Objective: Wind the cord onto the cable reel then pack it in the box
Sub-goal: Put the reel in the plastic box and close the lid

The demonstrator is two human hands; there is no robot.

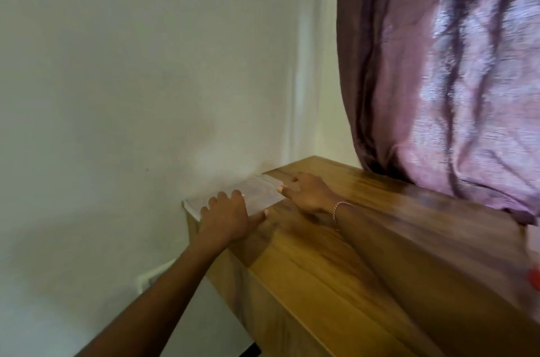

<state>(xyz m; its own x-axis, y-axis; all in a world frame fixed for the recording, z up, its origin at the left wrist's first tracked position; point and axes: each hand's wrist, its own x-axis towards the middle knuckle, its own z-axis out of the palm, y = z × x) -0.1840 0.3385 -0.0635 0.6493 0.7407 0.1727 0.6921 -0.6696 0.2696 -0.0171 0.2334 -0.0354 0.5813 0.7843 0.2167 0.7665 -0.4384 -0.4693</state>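
Both hands on the flat pale blurred box (251,193) atop the glossy wooden cabinet (336,245): left hand (226,216) pressing, fingers spread; right hand (306,191) gripping its far end.

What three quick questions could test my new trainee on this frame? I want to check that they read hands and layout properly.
1. True or false: both hands touch the box.
2. Which wrist has the bracelet? A) left B) right C) neither
3. Fill in: the box lies on the wooden top against the ____.

Key:
1. True. The left hand rests on its near end, and the right hand holds its far end.
2. B.
3. Wall. The curtain hangs further right, and no cord or reel is in view.
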